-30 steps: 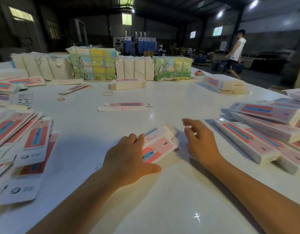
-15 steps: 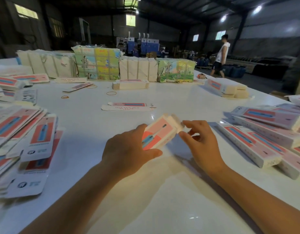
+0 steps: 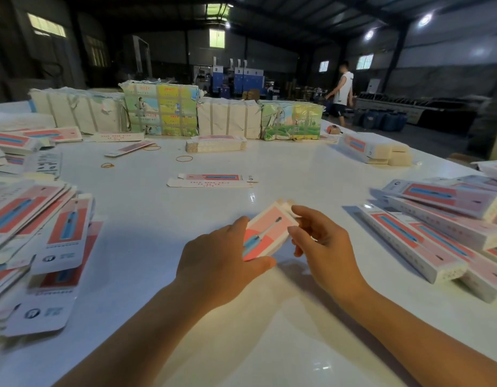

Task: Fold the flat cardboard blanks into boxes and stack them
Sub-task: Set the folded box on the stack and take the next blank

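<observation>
On the glossy white bench [image 3: 146,236], everything is placed here relative to the half-formed box [image 3: 265,233] held at the middle. Far to its left lies a loose, fanned heap of flat blanks [image 3: 32,219], thin printed card in white, coral and blue with rounded tabs. Beyond the box, further up the bench, one single blank [image 3: 213,180] lies flat, and past it sit two rubber bands [image 3: 184,158], a short banded stack [image 3: 216,143] of blanks and a row of paper-wrapped bundles [image 3: 163,113] with bright printed faces. The left hand [image 3: 216,263] grips the box's near left end, thumb curled under the lower edge and fingers wrapped behind, so the box is tilted up off the bench with its coral face and toothbrush picture showing. The right hand [image 3: 319,241] meets the box's right edge, its bent fingers pinching the pale end flaps at the far corner. To the right of the box, long rectangular finished boxes [image 3: 437,227] lie overlapped in a slanting pile, their open ends showing cream card. Far beyond the box, a person [image 3: 342,92] in a white sleeveless top walks on the dim floor.
</observation>
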